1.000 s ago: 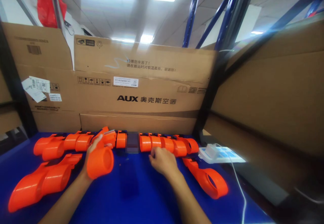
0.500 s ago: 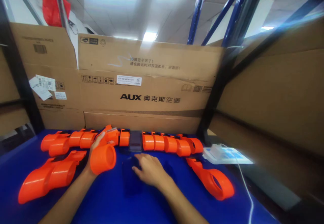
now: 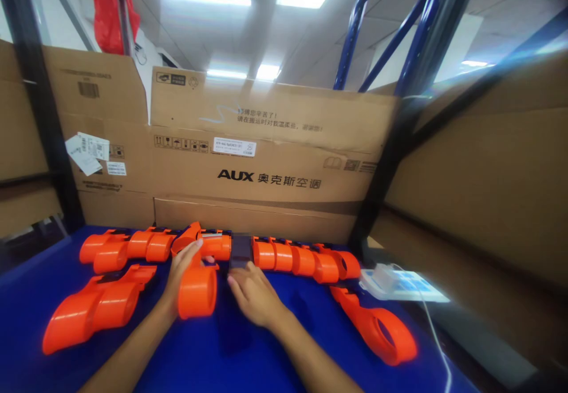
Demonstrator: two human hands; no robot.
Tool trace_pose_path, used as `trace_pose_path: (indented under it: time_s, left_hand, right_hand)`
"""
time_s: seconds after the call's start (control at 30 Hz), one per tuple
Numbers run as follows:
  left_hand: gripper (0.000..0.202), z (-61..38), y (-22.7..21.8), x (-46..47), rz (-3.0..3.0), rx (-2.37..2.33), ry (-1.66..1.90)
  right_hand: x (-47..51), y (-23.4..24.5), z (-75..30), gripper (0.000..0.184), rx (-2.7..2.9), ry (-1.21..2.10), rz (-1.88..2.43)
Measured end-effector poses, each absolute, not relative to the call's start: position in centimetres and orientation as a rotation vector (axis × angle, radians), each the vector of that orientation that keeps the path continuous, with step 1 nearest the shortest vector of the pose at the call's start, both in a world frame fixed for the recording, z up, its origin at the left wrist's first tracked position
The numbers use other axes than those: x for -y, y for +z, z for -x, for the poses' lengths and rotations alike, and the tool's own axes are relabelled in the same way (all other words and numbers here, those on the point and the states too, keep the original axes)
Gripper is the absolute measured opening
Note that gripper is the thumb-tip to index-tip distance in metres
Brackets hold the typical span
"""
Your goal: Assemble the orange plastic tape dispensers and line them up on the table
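Observation:
My left hand (image 3: 180, 271) is closed round an orange plastic band (image 3: 197, 292) curled into wide loops, held above the blue tabletop (image 3: 190, 357). A pale strip shows just beyond its fingertips. In the middle stands a dark, phone-like rectangle (image 3: 242, 248), its face blurred. My right hand (image 3: 257, 295) is at its lower edge with curled fingers that seem to grip it; the exact contact is partly hidden. Behind the hands runs a row of similar orange bands (image 3: 284, 257). Another pair of orange loops (image 3: 95, 307) lies left of my left forearm.
One loose orange band (image 3: 377, 328) lies at the right. Beside it, a white power strip (image 3: 403, 283) has a plug and a white cable trailing forward. A cardboard wall (image 3: 266, 162) closes off the back, between dark rack posts (image 3: 377, 192).
My right hand has moved forward to the dark rectangle, and its fingers have drawn together. My left hand has shifted right with the orange band, turning it slightly. The view has tilted a little.

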State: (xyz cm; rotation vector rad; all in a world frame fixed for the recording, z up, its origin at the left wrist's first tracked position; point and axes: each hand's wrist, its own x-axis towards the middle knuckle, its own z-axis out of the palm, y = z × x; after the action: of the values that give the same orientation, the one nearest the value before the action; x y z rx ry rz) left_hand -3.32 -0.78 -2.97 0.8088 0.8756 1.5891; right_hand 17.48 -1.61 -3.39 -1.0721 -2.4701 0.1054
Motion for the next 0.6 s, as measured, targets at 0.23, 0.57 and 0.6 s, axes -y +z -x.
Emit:
trace_pose_path:
  time_s: [0.23,0.57,0.6]
  left_hand:
    - [0.044,2.3,-3.0,0.9,-0.993,-0.961,1.554]
    - [0.053,1.5,-3.1,1.7,-1.099,-0.960,1.517]
    - [0.055,1.4,-3.3,1.6,-1.109,-0.954,1.510]
  right_hand:
    - [1.0,-4.1,-19.1,0.026,2.335,0.036,1.377]
    - [2.1,-3.8,-19.0,0.015,2.340,-0.102,1.544]
    - [2.2,-3.6,-19.1,0.014,2.278,-0.088,1.562]
